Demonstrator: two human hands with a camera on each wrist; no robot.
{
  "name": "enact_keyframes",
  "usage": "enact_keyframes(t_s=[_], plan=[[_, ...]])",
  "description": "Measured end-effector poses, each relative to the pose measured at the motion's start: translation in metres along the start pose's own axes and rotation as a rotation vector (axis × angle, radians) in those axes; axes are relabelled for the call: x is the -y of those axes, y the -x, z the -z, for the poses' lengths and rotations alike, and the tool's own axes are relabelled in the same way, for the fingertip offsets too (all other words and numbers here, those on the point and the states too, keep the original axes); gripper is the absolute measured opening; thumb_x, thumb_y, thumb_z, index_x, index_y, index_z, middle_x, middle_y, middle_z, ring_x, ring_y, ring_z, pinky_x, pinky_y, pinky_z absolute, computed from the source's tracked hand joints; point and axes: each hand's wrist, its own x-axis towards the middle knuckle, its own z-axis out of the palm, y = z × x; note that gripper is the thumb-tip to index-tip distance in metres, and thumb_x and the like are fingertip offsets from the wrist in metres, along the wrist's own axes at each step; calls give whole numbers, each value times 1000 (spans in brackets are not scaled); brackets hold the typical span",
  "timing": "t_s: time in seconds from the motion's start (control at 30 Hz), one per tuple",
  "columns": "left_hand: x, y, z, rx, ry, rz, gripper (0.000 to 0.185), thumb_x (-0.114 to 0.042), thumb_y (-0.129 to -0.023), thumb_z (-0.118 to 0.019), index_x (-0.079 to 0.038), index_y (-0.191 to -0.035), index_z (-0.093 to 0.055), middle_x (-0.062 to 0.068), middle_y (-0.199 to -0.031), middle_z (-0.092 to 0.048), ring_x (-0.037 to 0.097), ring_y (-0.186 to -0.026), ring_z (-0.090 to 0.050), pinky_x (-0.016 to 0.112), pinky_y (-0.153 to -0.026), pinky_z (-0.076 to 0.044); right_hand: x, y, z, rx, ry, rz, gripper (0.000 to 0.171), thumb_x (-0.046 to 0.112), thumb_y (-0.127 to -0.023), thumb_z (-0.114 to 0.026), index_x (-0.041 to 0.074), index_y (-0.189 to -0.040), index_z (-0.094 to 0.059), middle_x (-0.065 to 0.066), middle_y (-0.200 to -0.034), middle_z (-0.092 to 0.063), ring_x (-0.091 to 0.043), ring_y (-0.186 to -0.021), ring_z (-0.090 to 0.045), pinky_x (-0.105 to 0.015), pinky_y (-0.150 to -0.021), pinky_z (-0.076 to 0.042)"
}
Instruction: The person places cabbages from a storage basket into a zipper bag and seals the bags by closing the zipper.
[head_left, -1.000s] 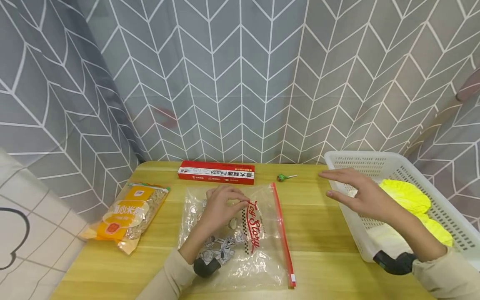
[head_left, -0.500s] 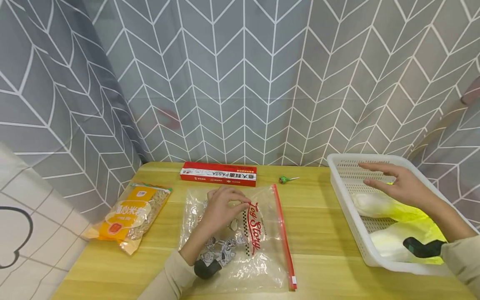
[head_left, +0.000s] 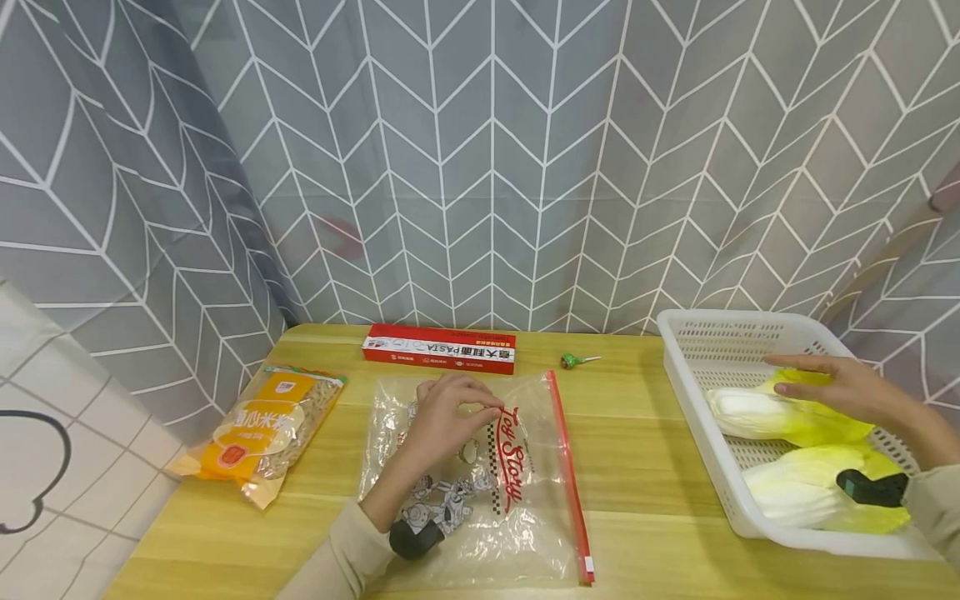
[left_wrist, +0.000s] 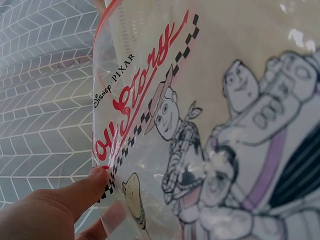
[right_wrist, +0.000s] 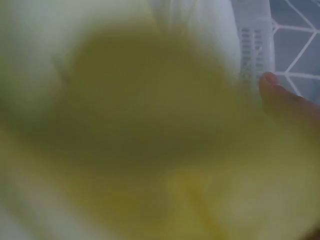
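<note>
Grip of left hand (head_left: 452, 417) pinches clear bag (head_left: 534, 533); right hand (head_left: 858, 387) is over cabbage (head_left: 756, 414), thumb (head_left: 801, 391) and fingers (head_left: 808, 362) apart.

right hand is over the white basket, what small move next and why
Probably close the right hand round the farther cabbage in the white basket: it appears spread over that cabbage's yellow-green leaves, while the left hand pinches the clear bag. Whether the right hand touches the leaves is unclear.

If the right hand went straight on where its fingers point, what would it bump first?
Probably the white plastic basket's left wall, unless the right hand is high enough to pass over.
</note>
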Motion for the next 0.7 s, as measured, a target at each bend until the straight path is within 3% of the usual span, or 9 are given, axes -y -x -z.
enact_keyframes(t_s=[0.13,0.43,0.53,0.7], plan=[[-1,0,1,10,-6,9,11,-28,-87,-81,-27,-98,-82,-8,-107,-75,18,-116,-61,50,-103,-30,-10,1,-5,53,-21,-32,65,35,-103,-60,-3,-152,-38,-43,-149,-36,-73,-125,-37,-76,-83,-44],[-2,1,0,7,-11,0,11,-28,-87,-81,-27,-97,-82,-9,-106,-75,18,-116,-61,50,-102,-30,-18,3,-7,84,-46,-74,77,39,-104,-57,-5,-157,-23,-46,-152,-24,-72,-127,-31,-79,-87,-38],[-2,1,0,13,-7,7,11,-28,-87,-81,-27,-98,-82,-9,-106,-75,19,-116,-61,50,-102,-29,-21,5,-6,91,-61,-91,75,39,-105,-55,-8,-155,-25,-48,-152,-21,-72,-128,-29,-79,-90,-37],[-3,1,0,11,-4,10,11,-28,-86,-81,-28,-97,-82,-10,-105,-75,18,-115,-61,48,-100,-29,-23,7,-5,73,-64,-91,65,35,-106,-54,-12,-147,-37,-48,-148,-30,-69,-127,-35,-72,-90,-43]])
